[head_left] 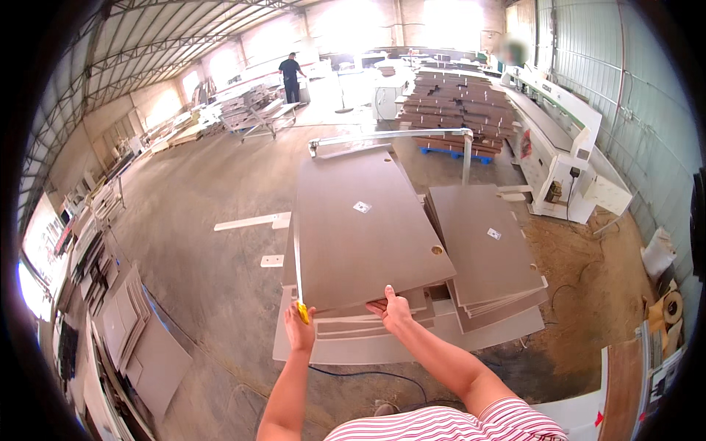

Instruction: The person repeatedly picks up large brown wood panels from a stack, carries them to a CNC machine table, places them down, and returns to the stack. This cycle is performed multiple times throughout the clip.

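Observation:
A large brown board [353, 242] with two round holes near its right edge and a white label lies on a stack in front of me. My left hand [300, 329] is closed around a yellow tape measure [303, 313] at the board's near left corner. Its blade [297, 257] runs away from me along the left edge. With the thumb on top and fingers beneath, my right hand [392, 307] grips the near edge of the board. To the right, a smaller stack of brown boards [485, 242] bears another label.
A metal frame [390, 134] stands behind the boards. Beyond it, brown panels [456, 106] are piled on a blue pallet [456, 154]. A long white machine [562, 147] lines the right wall. Leaning boards [140, 345] are at the left. A person [291, 77] stands far back. A dark hose [368, 373] crosses the floor.

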{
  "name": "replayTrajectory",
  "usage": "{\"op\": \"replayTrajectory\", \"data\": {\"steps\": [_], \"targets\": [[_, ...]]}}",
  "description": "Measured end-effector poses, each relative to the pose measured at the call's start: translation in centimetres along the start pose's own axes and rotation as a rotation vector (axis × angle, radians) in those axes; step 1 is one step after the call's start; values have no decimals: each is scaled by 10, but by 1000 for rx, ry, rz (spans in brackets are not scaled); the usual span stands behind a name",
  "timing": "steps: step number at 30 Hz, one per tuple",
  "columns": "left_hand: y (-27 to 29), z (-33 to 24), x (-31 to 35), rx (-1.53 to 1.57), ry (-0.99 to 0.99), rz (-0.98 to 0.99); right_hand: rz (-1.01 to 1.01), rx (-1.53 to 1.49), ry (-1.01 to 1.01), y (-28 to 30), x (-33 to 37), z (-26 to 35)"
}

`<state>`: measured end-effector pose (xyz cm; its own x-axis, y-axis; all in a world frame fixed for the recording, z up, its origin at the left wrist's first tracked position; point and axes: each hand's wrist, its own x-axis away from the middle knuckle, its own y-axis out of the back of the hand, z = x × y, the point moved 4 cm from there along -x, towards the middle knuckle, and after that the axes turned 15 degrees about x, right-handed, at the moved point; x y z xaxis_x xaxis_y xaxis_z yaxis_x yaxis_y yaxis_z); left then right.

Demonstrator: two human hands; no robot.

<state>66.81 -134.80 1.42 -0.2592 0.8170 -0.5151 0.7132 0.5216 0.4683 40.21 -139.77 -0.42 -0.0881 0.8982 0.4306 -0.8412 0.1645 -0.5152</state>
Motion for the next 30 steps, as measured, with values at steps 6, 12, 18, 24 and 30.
{"op": "replayTrajectory", "data": {"steps": [6,12,18,24,30], "targets": [[-8,43,-46,-55,-151,54,-55,63,-46,-41,-36,7],[-6,79,-80,112,-42,18,106,149,-75,-12,-3,7],[-17,-31,33,336,97,501,-135,331,-154,204,170,-79],[-90,-104,218,202,159,1140,-963,241,-264,418,445,-215],[-175,-213,294,566,463,1122,-1358,-166,-142,458,691,-366]]}}
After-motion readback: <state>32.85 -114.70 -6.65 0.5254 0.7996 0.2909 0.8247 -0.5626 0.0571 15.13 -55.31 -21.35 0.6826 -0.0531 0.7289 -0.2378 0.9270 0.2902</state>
